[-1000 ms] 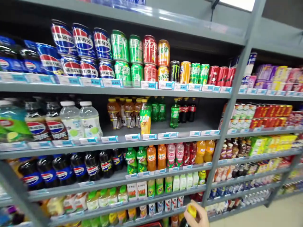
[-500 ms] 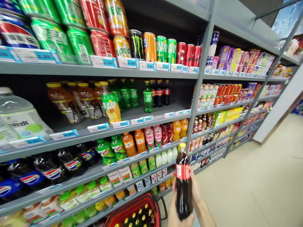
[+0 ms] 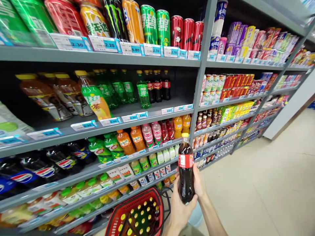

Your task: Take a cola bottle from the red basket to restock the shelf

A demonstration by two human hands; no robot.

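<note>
dark cola bottle (image 3: 185,170), one, two hands gripping.

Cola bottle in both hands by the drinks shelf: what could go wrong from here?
1. The cola bottle is gripped only around its lower half by the left hand and right hand; it could slip and fall.
2. The red basket below is packed with yellow-capped bottles; a dropped bottle might strike them.
3. The shelf holds bottles near its edge; a careless reach may topple one.
</note>
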